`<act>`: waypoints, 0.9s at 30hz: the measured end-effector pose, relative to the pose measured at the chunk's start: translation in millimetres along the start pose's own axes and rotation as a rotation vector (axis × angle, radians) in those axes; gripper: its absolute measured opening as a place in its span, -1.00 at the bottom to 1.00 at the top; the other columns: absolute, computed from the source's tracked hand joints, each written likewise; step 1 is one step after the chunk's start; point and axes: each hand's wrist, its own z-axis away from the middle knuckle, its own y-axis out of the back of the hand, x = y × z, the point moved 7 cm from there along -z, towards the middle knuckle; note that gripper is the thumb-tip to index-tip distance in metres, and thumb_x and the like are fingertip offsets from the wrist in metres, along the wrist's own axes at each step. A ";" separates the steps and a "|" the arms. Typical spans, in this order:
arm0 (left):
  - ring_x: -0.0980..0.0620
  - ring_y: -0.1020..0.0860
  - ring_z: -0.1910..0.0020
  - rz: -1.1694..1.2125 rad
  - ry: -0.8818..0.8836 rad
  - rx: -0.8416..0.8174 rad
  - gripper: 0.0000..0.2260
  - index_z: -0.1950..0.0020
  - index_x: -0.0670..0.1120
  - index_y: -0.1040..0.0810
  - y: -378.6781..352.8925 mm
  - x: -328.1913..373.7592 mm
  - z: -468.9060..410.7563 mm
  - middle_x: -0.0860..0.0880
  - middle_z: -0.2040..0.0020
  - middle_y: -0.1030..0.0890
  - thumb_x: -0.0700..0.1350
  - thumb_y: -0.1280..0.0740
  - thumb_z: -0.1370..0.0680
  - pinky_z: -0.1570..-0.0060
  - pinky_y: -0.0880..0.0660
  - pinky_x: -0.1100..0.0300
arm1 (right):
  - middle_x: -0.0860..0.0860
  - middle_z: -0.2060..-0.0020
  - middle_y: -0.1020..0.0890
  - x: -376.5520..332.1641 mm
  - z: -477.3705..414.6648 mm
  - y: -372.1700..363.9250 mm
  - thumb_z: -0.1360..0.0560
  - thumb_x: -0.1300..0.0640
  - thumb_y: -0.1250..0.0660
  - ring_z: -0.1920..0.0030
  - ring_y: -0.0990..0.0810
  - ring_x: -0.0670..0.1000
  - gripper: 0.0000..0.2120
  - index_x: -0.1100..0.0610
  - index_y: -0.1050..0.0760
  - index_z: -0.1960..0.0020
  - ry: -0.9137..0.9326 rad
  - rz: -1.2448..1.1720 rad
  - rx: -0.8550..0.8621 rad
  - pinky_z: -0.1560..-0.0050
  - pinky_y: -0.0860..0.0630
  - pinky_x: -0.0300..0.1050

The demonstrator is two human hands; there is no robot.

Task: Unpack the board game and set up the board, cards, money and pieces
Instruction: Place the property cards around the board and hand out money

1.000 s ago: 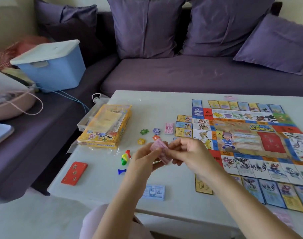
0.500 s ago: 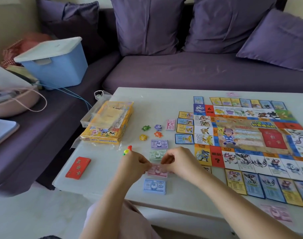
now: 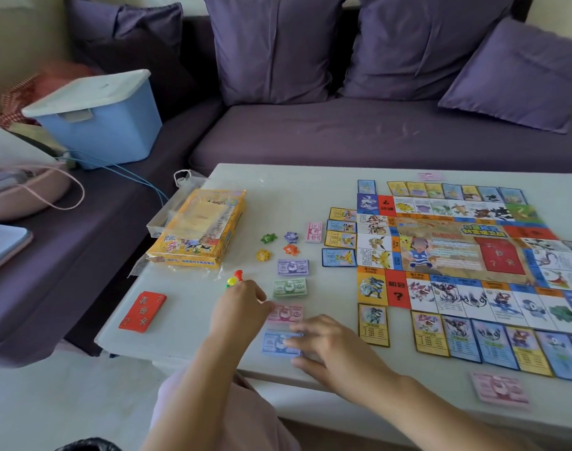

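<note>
One game board (image 3: 457,249) fills the right of the frame and one yellow box (image 3: 196,229) sits left of centre. Between them lie four star tokens (image 3: 268,237). Four money stacks (image 3: 292,266) form a column at centre, and three pink ones lie apart. There are two red card decks (image 3: 142,310). Two hands show at the bottom, left hand (image 3: 237,307) and right hand (image 3: 330,349), and four purple cushions (image 3: 271,43) line the top.

A purple sofa (image 3: 359,141) fills the upper frame, with purple cushions (image 3: 274,47) along its back. A cream wall (image 3: 14,43) shows at upper left. A white table (image 3: 294,196) stands before the sofa, with pale floor (image 3: 50,402) at lower left. At left, a blue bin (image 3: 105,131) sits on the sofa. The light is soft and even.
</note>
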 end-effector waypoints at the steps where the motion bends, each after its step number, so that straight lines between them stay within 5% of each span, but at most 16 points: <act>1: 0.02 -0.52 0.17 0.012 0.012 0.016 -0.87 0.04 -0.08 -0.55 2.2 -2.1 1.7 0.00 0.15 -0.57 -0.03 -0.37 -0.51 0.23 -0.39 0.21 | 0.05 -0.27 -0.54 -0.6 0.9 -1.6 -0.53 -0.03 -0.27 -0.28 -0.46 0.03 -0.67 0.07 -0.58 -0.23 0.012 0.027 -0.010 -0.24 -0.30 -0.25; 4: -0.01 -0.56 0.22 0.085 0.047 0.062 -0.85 0.13 -0.13 -0.56 9.3 -7.2 15.5 -0.04 0.20 -0.61 -0.05 -0.33 -0.53 0.25 -0.47 0.16 | 0.05 -0.19 -0.60 -2.0 5.4 -6.1 -0.48 -0.17 -0.17 -0.18 -0.54 0.06 -0.57 0.05 -0.61 -0.15 0.032 0.093 -0.023 -0.12 -0.52 -0.09; 8: 0.04 -0.60 0.39 0.148 0.087 0.018 -0.77 0.20 -0.18 -0.57 5.5 -13.0 40.5 -0.04 0.34 -0.64 -0.05 -0.29 -0.55 0.30 -0.52 0.19 | 0.01 -0.16 -0.61 -0.2 13.8 -9.9 -0.42 -0.27 -0.17 -0.18 -0.55 -0.01 -0.47 0.04 -0.61 -0.18 0.029 0.107 -0.027 -0.15 -0.50 -0.17; 12: 0.14 -0.51 0.56 0.193 0.179 -0.088 -0.69 0.28 -0.18 -0.56 -5.5 -19.1 66.1 -0.01 0.43 -0.61 -0.03 -0.27 -0.58 0.47 -0.42 0.32 | -0.12 0.06 -0.68 -13.0 26.8 -6.9 -0.41 -0.11 -0.16 0.07 -0.62 -0.12 -0.66 -0.08 -0.67 0.03 0.144 0.191 0.103 0.08 -0.54 -0.33; 18: 0.06 -0.50 0.60 0.312 0.343 -0.216 -0.57 0.36 -0.21 -0.54 -21.7 -27.6 88.0 -0.06 0.52 -0.57 0.05 -0.26 -0.59 0.49 -0.48 0.28 | -0.14 0.19 -0.68 -16.5 39.7 -2.6 -0.41 0.10 -0.27 0.20 -0.63 -0.09 -0.82 0.00 -0.64 0.09 0.227 0.183 0.186 0.21 -0.57 -0.23; 22: 0.02 -0.55 0.53 0.379 0.451 -0.347 -0.51 0.29 -0.24 -0.58 -26.1 -20.8 103.8 -0.11 0.43 -0.62 0.16 -0.24 -0.57 0.46 -0.47 0.27 | -0.11 0.21 -0.67 -5.8 45.2 8.0 -0.45 0.12 -0.30 0.23 -0.63 -0.03 -0.86 0.03 -0.60 0.03 0.177 0.076 0.158 0.28 -0.56 -0.16; 27: -0.05 -0.66 0.26 0.908 0.405 -0.552 -0.64 -0.01 -0.28 -0.60 -48.5 16.5 120.7 -0.21 0.13 -0.69 0.04 -0.30 -0.55 0.32 -0.56 0.21 | -0.16 0.05 -0.69 -2.7 73.4 41.6 -0.48 0.07 -0.30 0.12 -0.65 -0.14 -0.79 0.02 -0.64 -0.05 0.190 0.027 0.243 0.12 -0.59 -0.24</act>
